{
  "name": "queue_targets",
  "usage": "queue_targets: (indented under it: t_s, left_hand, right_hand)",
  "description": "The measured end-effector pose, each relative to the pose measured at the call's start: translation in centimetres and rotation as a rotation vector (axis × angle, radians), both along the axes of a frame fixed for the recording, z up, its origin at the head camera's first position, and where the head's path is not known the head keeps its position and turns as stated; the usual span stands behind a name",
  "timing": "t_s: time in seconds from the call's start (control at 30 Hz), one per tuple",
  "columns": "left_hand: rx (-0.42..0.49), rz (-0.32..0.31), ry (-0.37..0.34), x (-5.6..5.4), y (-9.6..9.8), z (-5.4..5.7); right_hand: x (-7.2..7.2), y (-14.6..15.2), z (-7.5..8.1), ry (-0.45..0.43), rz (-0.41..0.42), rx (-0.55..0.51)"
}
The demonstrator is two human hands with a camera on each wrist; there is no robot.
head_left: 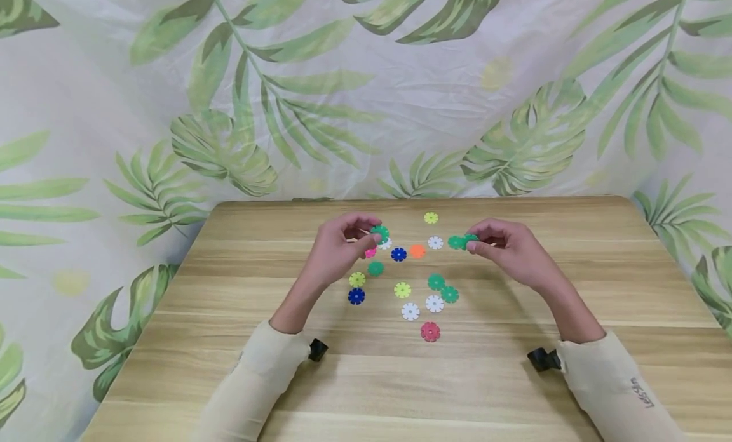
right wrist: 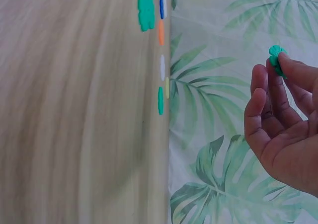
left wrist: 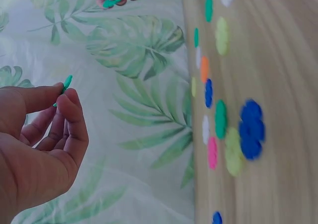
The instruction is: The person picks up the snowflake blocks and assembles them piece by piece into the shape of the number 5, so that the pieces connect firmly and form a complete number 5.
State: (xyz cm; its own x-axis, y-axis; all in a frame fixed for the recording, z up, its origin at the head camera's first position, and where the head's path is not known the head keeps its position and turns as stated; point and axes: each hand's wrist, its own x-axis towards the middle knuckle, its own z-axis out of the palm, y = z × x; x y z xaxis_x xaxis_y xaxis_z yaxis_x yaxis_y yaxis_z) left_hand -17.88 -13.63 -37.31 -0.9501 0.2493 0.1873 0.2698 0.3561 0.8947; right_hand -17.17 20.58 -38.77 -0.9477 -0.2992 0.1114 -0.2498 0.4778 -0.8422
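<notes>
My left hand [head_left: 343,245] pinches a green notched disc [head_left: 380,234] between thumb and fingertips, raised above the table; the left wrist view shows this disc [left wrist: 66,84] nearly edge-on. On the other side, my right hand [head_left: 511,248] holds a second green notched disc [right wrist: 276,60] by thumb and forefinger, also off the table. In the head view another green disc [head_left: 455,242] lies just left of the right fingertips, on the table. A pink disc [head_left: 370,253] and a white disc are partly hidden behind the left thumb. The two held discs are apart.
Several loose discs lie flat on the wooden table [head_left: 229,340] between the arms: blue [head_left: 356,296], yellow [head_left: 403,290], orange [head_left: 418,251], white [head_left: 410,312], green [head_left: 436,282] and red [head_left: 431,331]. Behind the table's far edge hangs a leaf-patterned cloth [head_left: 423,112].
</notes>
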Motion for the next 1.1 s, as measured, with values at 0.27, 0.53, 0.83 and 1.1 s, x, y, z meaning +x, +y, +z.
queue_targets:
  t_s: [0.27, 0.53, 0.83, 1.1]
  left_hand:
    - [0.073, -0.040, 0.028, -0.2, 2.2, 1.1]
    - [0.173, -0.077, 0.014, -0.5, 4.0, 1.8]
    - [0.261, -0.113, -0.111, -0.4, 5.2, 1.4]
    - [0.207, -0.106, -0.129, -0.2, 5.6, 0.9]
  right_hand:
    - [-0.2, -0.9, 0.4, 0.010, 0.005, -0.052]
    - [-0.3, -1.8, 1.4, -0.010, -0.011, -0.067]
    - [-0.5, -2.6, 2.0, 0.032, -0.002, -0.092]
    - [-0.7, -2.7, 1.5, 0.071, 0.013, -0.139]
